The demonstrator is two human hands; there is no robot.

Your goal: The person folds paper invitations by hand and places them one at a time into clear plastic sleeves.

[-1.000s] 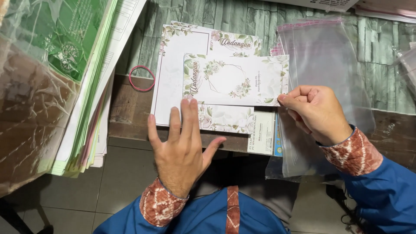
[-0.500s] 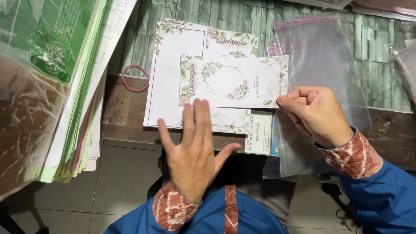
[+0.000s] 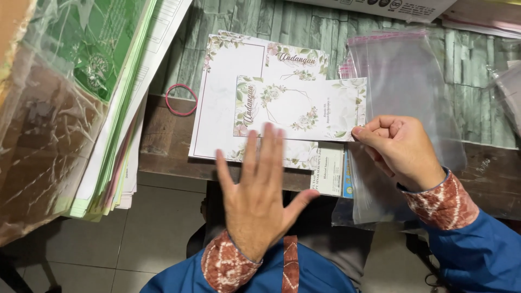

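Note:
A folded floral card (image 3: 301, 107) lies on a stack of larger floral sheets (image 3: 222, 108) on the wooden table. My right hand (image 3: 399, 149) pinches the card's lower right corner, resting on a clear plastic sleeve (image 3: 404, 70). My left hand (image 3: 258, 195) hovers flat with fingers spread over the near edge of the stack, fingertips just below the card, holding nothing.
A tall pile of green and white papers in plastic wrap (image 3: 81, 97) fills the left side. A pink rubber band (image 3: 180, 100) lies beside the sheets. A small printed slip (image 3: 329, 176) pokes out under the stack. A box edge (image 3: 391, 6) sits at the back.
My left hand has slid right and lifted off the sheets, now blurred with motion. My right hand keeps its pinch on the card corner. The view has shifted slightly.

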